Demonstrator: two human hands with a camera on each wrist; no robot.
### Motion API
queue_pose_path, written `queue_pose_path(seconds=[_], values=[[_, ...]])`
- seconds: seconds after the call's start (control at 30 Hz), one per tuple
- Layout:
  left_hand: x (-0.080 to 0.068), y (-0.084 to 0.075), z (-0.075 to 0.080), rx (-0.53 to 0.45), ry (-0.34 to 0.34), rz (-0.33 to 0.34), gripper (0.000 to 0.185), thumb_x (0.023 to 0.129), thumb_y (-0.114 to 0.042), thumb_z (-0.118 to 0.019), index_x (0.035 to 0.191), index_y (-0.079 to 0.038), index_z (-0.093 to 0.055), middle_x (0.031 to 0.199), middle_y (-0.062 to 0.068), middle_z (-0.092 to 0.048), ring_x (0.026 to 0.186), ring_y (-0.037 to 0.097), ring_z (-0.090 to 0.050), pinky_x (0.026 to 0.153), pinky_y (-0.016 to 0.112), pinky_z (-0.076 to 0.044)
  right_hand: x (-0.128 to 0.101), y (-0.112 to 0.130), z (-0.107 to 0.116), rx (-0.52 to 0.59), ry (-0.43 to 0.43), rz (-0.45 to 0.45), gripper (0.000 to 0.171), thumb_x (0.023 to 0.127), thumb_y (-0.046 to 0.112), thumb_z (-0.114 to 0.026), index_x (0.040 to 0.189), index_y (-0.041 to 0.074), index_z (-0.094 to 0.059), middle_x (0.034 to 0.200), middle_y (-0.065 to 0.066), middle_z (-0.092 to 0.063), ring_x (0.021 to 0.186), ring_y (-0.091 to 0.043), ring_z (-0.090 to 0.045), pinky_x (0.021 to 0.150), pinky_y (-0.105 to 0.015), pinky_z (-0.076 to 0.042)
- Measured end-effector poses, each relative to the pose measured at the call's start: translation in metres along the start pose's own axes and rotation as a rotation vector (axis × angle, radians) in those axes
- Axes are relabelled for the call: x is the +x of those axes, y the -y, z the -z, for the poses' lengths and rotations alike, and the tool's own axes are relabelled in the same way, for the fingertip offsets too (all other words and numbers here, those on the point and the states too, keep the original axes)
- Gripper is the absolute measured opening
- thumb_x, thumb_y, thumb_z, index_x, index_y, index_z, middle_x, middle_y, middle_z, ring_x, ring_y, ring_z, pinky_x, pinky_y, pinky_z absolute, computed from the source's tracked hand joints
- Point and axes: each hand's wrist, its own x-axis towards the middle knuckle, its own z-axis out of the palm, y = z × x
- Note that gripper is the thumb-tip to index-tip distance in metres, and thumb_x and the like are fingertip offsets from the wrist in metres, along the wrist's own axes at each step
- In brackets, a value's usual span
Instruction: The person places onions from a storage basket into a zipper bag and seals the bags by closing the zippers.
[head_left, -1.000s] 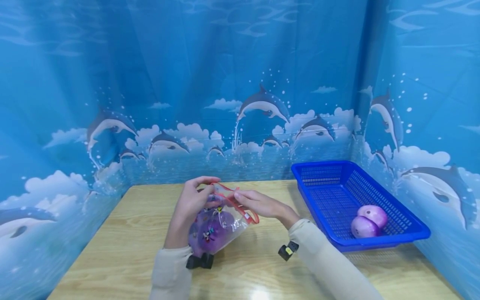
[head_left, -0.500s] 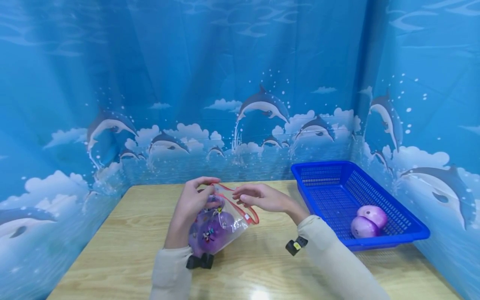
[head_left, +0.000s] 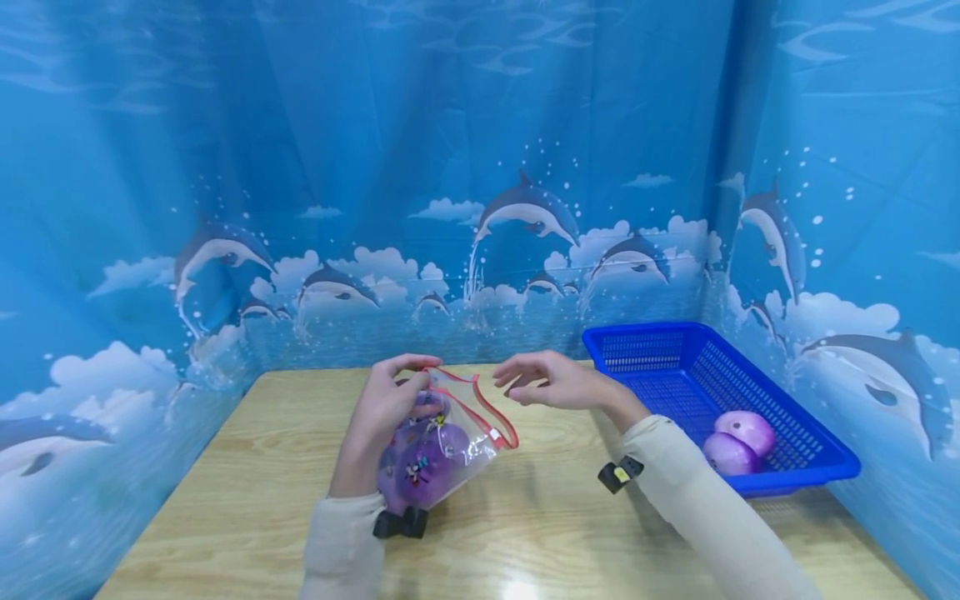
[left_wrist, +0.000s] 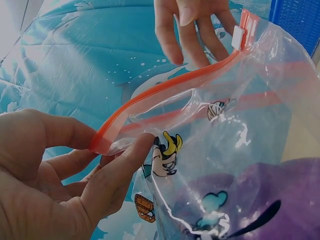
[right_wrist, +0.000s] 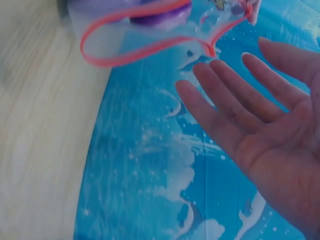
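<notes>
The left hand (head_left: pixel 378 417) pinches the corner of the plastic bag (head_left: pixel 442 446), which is above the table (head_left: pixel 247 500), left of the blue basket (head_left: pixel 750 483). The right hand (head_left: pixel 555 383), fingers straight and slightly apart, is between bag and basket, touching nothing.

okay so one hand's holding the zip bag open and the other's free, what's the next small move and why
Probably move the right hand to the basket and pick up a purple ball. The left hand pinches the bag by its rim, the mouth gapes open, the right hand is open and empty, and two balls lie in the basket.
</notes>
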Motion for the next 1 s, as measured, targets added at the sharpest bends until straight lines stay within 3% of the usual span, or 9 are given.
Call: queue_pose_path(seconds=[0.4,0.77,1.0], values=[[0.000,-0.001,-0.001,0.008,-0.002,0.010,0.030,0.105,-0.008,-0.051,0.129,-0.009,-0.070,0.126,0.017,-0.053,0.090,0.026,-0.070,0.075,0.032,-0.067,-0.035,-0.003,0.040,-0.147,0.017,-0.176,0.036,0.102,0.016,-0.064,0.137,0.010,-0.062,0.135,-0.012,-0.068,0.120,-0.027,-0.069,0.096,-0.037,-0.063],[0.000,0.000,-0.002,0.008,-0.006,0.012,0.029,0.105,-0.008,-0.052,0.128,-0.009,-0.070,0.126,0.017,-0.054,0.087,0.024,-0.071,0.074,0.031,-0.067,-0.073,-0.004,0.069,-0.245,0.065,-0.218,0.036,0.100,0.018,-0.068,0.133,0.005,-0.065,0.131,-0.014,-0.068,0.119,-0.033,-0.068,0.092,-0.031,-0.064],[0.000,0.000,-0.002,-0.015,0.004,0.003,0.030,0.105,-0.007,-0.051,0.128,-0.008,-0.069,0.126,0.018,-0.052,0.092,0.025,-0.069,0.075,0.032,-0.067,-0.102,-0.007,0.087,-0.239,0.117,-0.331,0.039,0.099,0.021,-0.069,0.134,0.006,-0.064,0.129,-0.015,-0.069,0.117,-0.032,-0.069,0.078,-0.031,-0.066]])
